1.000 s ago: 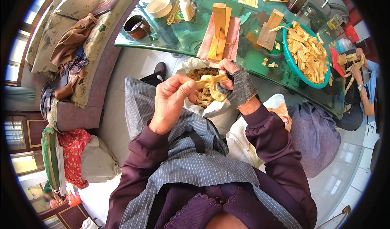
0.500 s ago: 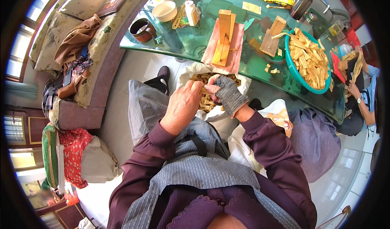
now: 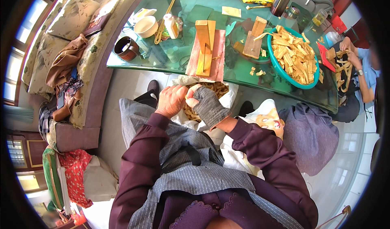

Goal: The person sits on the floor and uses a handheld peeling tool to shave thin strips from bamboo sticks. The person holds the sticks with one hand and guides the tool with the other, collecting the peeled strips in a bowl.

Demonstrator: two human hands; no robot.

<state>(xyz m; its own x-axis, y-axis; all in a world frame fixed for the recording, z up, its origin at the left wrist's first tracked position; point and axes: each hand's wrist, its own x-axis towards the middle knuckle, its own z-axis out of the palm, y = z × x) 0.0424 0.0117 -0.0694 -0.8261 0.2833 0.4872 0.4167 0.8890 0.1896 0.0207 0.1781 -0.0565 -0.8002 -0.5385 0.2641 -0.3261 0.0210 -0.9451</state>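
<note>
Over the open mouth of a white sack (image 3: 232,94), my left hand (image 3: 170,100) and my right hand (image 3: 209,106) are closed and brought together at the fingertips. A grey fingerless glove covers the right hand; the left is bare. Whatever the fingers pinch is hidden by them. Inside the sack lie many short yellowish pieces (image 3: 219,88). Just beyond, at the table's edge, a wooden block tool (image 3: 204,50) with an upright part stands on a pink cloth (image 3: 218,62).
On the green glass table (image 3: 162,64) a teal basin (image 3: 280,68) holds pale yellow strips (image 3: 294,54). Beside it is another wooden block (image 3: 255,40). A dark mug (image 3: 126,49), white bowl (image 3: 146,27) and white bottle (image 3: 171,26) stand left. Another person's hands (image 3: 353,58) hold strips at right.
My view has shifted, so the table sits further left. My hands stay together over the sack; the left has turned with its knuckles up, and the yellowish bit between the fingers is now hidden.
</note>
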